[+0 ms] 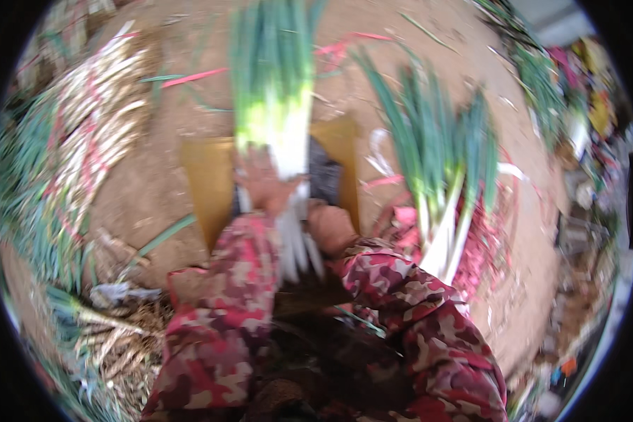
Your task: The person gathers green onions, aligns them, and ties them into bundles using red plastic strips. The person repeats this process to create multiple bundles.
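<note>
A bundle of large green onions (279, 121) lies lengthwise before me, leaves away from me and white stalks towards me. My left hand (266, 182) rests on the white stalks with its fingers spread. At the right side of the bundle's lower end is my right hand (331, 227), blurred and curled; whether it grips the stalks is not clear. Beneath the bundle stands a yellowish-brown box or stand (208, 184), with dark material (324, 174) showing inside it. The root ends are blurred.
Loose green onions (443, 184) lie at right on a heap of pink-red ties (469, 258). Tied green onions (95, 116) are stacked at left, above trimmings (121, 343). Pink tape (198, 77) lies on the earthen ground (153, 184). Clutter (585, 227) lines the right edge.
</note>
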A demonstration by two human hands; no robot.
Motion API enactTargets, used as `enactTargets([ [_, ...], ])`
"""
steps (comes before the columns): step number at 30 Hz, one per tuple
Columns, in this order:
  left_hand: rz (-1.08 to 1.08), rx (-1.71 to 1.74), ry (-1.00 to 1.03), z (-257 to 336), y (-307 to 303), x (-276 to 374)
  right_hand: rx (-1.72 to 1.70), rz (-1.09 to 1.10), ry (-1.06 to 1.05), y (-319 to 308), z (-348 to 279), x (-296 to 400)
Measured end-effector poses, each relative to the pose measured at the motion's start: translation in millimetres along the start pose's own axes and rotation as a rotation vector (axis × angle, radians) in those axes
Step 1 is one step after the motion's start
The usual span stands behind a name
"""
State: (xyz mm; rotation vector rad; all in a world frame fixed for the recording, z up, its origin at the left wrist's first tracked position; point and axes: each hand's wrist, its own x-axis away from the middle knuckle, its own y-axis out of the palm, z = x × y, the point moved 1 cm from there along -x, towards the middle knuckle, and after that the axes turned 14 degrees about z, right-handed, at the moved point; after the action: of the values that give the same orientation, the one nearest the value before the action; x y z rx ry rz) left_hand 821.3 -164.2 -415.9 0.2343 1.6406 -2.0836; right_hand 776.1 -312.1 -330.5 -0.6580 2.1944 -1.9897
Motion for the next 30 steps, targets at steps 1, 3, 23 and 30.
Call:
enactTargets([
  [1,0.029,0.064,-0.014,-4.6,-0.8,1.0,-0.246,0.269,-0.157,-13.8,5.4,20.6],
  [3,-0.158,-0.025,-0.095,-1.7,-38.2,-19.3,-0.543,0.582,-0.156,-81.3,13.3,54.6],
  [23,-0.146,0.009,-0.057,10.8,-32.5,-16.6,-1.41,0.846,0.913,-83.7,182.4,147.3],
  [30,-0.193,0.046,-0.088,15.7,-37.7,-17.2,-1.72,0.849,0.62,-145.1,58.8,73.4],
])
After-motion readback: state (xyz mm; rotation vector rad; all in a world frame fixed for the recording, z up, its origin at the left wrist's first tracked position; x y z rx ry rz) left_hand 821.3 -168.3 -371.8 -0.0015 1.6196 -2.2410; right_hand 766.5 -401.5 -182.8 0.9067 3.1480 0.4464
